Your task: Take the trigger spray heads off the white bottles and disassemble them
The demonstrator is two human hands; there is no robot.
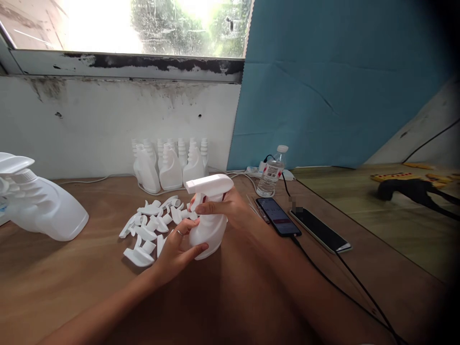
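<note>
A white spray bottle (210, 235) with a trigger head (210, 183) on top is held between my two hands, upright with a slight tilt. My left hand (179, 245) grips the lower body of the bottle, a ring on one finger. Around the trigger head and neck, my right hand (224, 207) is closed, its thumb across the front near the trigger. Left of the bottle lies a loose pile of white trigger-head parts (145, 230), partly covered by my left hand.
Several open white bottles (170, 167) stand against the wall. More white bottles with heads (46, 206) are at the left. To the right are a water bottle (271, 175), a dark phone (278, 217), a second phone (319, 229), cables and a power strip (289, 175).
</note>
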